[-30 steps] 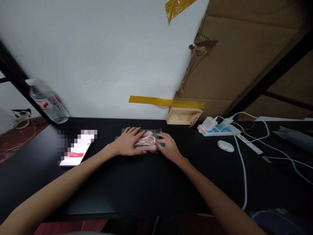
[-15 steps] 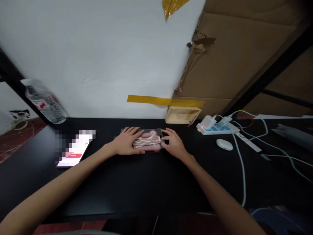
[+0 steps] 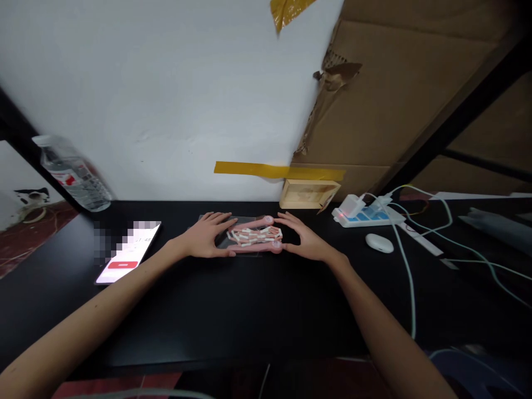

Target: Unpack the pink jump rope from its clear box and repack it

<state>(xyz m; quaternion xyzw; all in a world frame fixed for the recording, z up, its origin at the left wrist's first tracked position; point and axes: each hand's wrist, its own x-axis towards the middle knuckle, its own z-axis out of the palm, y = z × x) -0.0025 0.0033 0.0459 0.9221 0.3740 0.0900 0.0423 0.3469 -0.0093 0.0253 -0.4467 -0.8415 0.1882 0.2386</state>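
Note:
A pink-and-white beaded skipping rope lies folded on the black table between my hands, with its two pink handles along the far and near sides. A clear plastic bag lies around its left part; whether the right end is outside the bag I cannot tell. My left hand rests on the bag's left side, palm down, with fingers spread and thumb apart. My right hand curves around the right end, thumb and fingers apart, fingertips close to the round handle ends; contact is unclear.
A lit phone lies left, near a water bottle by the wall. At the back stands a small wooden box. On the right are a power strip with chargers, a white oval case and loose cables.
My left hand has shifted left, uncovering more of the rope and handles. The rope's right end has moved right, and my right hand has opened wider around it.

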